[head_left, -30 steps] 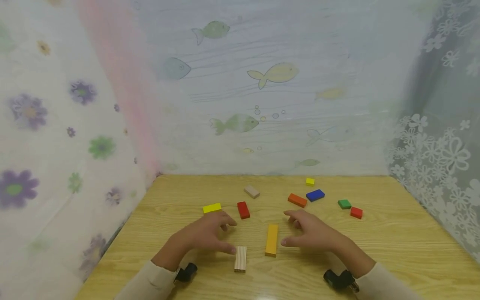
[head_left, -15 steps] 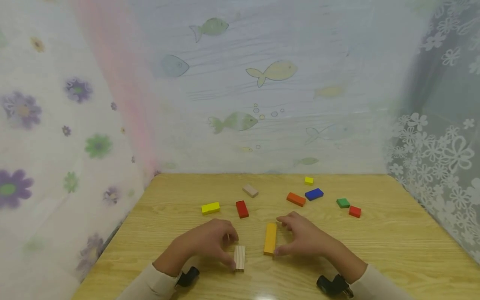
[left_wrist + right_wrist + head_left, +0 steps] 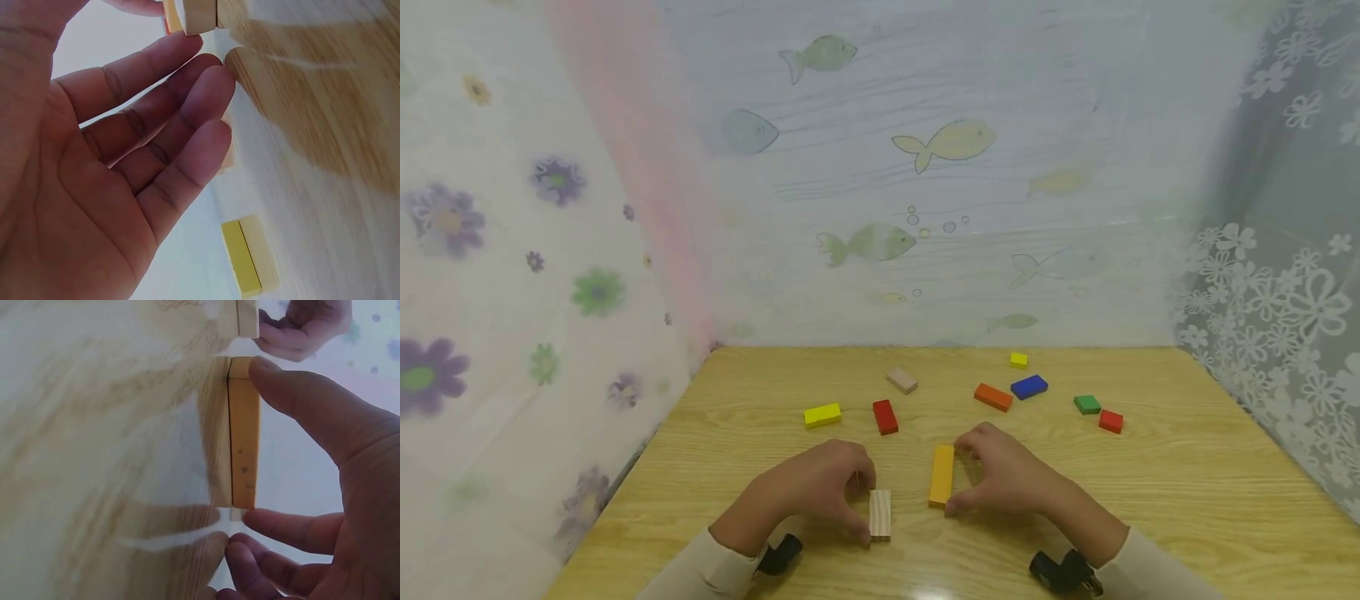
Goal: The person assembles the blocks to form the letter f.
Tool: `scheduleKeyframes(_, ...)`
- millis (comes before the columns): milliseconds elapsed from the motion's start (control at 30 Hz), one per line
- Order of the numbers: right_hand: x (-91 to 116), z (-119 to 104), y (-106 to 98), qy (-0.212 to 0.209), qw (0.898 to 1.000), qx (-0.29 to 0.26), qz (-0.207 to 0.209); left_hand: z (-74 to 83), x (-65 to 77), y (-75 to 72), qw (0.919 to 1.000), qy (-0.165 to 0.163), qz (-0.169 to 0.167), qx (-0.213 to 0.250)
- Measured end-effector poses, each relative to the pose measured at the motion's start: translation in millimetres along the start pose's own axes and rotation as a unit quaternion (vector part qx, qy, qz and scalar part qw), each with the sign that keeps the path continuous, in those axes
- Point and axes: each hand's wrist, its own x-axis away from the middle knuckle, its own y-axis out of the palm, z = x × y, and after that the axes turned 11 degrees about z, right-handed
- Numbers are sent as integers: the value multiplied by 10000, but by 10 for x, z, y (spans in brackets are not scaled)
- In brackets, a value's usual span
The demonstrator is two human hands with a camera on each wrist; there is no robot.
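On the near middle of the table lie a plain wooden block and, to its right, a longer orange-yellow block. My left hand holds the plain block by its ends, thumb at the near end and index finger at the far end. In the left wrist view, the index fingertip touches that block's corner; the thumb's contact is hidden. My right hand spans the orange-yellow block lengthwise, pinching it between thumb and index finger. Its other fingers curl loosely beyond the far end in the right wrist view. Both blocks lie flat.
Farther back on the wooden table lie a yellow block, a dark red block, a pale wooden block, an orange block, a blue block, a small yellow block, a green block and a red block.
My right hand has come left onto the orange-yellow block. My left hand has moved toward me, fingers drawn in around the plain block's ends, which uncovers the yellow block behind it.
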Motion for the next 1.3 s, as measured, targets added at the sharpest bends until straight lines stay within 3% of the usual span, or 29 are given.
scheduleKeyframes(533,-25,37,31,64,10000,49,4,91,-3,87,9999,97,34,-41)
scheduleKeyframes(933,-113,70,38,27,9997,238,58,244,-29,135,9988,284,161,-376)
scheduleKeyframes(1300,-169,35,11,-176,9992,325,134,389,-88,201,9988,37,207,-447)
